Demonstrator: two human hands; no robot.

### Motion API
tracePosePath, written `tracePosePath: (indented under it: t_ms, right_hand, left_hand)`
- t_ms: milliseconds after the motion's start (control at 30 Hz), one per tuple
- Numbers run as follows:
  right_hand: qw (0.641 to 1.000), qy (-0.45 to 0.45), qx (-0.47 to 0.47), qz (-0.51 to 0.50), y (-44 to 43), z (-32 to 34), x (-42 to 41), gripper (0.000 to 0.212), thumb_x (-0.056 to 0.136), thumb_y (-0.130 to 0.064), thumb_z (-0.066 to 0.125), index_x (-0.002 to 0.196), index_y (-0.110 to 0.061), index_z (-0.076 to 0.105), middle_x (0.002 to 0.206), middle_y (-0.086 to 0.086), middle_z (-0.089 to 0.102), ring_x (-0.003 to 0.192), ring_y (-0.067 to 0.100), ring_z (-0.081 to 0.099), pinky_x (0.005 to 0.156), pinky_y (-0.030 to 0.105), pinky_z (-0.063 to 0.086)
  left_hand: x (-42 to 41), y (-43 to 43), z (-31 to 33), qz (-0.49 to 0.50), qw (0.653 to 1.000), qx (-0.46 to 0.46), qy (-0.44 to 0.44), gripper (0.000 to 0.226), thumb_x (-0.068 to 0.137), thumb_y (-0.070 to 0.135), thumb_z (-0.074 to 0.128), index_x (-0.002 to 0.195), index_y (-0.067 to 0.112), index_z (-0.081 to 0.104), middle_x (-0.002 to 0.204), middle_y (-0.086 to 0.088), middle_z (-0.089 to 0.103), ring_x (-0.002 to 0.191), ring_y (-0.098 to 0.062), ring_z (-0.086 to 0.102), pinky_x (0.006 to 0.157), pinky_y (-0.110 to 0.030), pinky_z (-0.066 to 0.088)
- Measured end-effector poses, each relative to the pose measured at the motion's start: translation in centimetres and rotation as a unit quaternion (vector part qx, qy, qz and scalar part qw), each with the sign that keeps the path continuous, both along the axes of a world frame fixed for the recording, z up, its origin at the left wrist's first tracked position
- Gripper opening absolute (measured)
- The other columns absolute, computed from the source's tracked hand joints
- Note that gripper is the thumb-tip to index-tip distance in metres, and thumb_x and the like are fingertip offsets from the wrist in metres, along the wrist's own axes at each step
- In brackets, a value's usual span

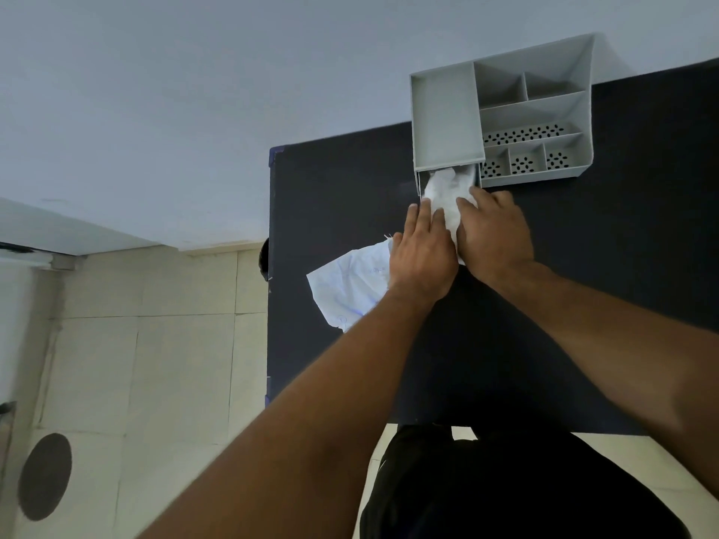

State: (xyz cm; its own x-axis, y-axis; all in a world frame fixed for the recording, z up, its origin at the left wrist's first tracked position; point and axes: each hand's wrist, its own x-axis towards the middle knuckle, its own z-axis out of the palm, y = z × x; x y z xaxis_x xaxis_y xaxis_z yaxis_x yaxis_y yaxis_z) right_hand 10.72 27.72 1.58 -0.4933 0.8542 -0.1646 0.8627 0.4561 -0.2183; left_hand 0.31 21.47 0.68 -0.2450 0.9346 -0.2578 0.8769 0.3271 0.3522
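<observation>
A grey plastic organizer (443,118) with several compartments stands at the far side of a dark table (607,266). A drawer (421,184) at its lower left front is pulled out. A white cloth (445,194) is bunched into that drawer and trails back over the table toward the left, its loose end (350,285) lying flat. My left hand (422,254) lies on the cloth with its fingers extended toward the drawer. My right hand (494,231) presses the cloth beside it, fingertips at the drawer's mouth. The two hands touch.
The table's left edge (270,266) drops to a tiled floor (155,363). A pale wall (194,110) rises behind the organizer. A dark round patch (44,476) marks the floor at lower left. My dark trousers (505,492) show below the table's near edge.
</observation>
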Motion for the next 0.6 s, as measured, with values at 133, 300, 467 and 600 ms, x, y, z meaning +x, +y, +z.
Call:
tracePosePath:
  t_ms: [133, 300, 467, 600]
  right_hand:
    - [0.998, -0.036, 0.001, 0.049, 0.4, 0.0, -0.3, 0.043, 0.097, -0.025, 0.060, 0.135, -0.007, 0.055, 0.147, 0.015, 0.049, 0.122, 0.033, 0.047, 0.096, 0.043, 0.045]
    - [0.996, -0.068, 0.004, 0.060, 0.9, -0.1, -0.8, 0.051, 0.097, -0.034, 0.061, 0.139, -0.006, 0.050, 0.150, 0.013, 0.046, 0.124, 0.032, 0.046, 0.097, 0.041, 0.046]
    - [0.992, -0.112, 0.032, 0.047, 1.5, 0.0, -0.6, 0.061, 0.094, -0.045, 0.060, 0.142, -0.009, 0.049, 0.154, 0.009, 0.043, 0.132, 0.032, 0.042, 0.099, 0.046, 0.040]
    - [0.989, -0.139, 0.020, 0.054, 1.9, -0.3, -0.6, 0.069, 0.095, -0.049, 0.055, 0.150, -0.009, 0.040, 0.161, 0.009, 0.033, 0.146, 0.034, 0.026, 0.112, 0.052, 0.031]
  left_hand:
    - [-0.5, 0.4, -0.6, -0.037, 0.998, -0.029, 0.048, 0.053, 0.108, 0.030, 0.030, 0.156, 0.006, 0.028, 0.168, -0.011, 0.015, 0.156, -0.029, 0.004, 0.115, -0.056, 0.027]
    - [-0.8, 1.1, -0.5, -0.066, 0.988, -0.079, 0.112, 0.059, 0.108, 0.038, 0.024, 0.158, 0.006, 0.020, 0.169, -0.009, 0.011, 0.156, -0.030, -0.002, 0.115, -0.056, 0.024]
    - [-1.1, 2.0, -0.3, -0.073, 0.982, -0.111, 0.133, 0.064, 0.108, 0.044, 0.017, 0.160, 0.007, 0.012, 0.170, -0.008, 0.002, 0.155, -0.029, -0.010, 0.117, -0.055, 0.019]
    - [-1.5, 2.7, -0.3, -0.087, 0.978, -0.120, 0.147, 0.067, 0.107, 0.047, 0.017, 0.160, 0.007, 0.010, 0.170, -0.007, -0.002, 0.155, -0.028, -0.012, 0.118, -0.055, 0.018]
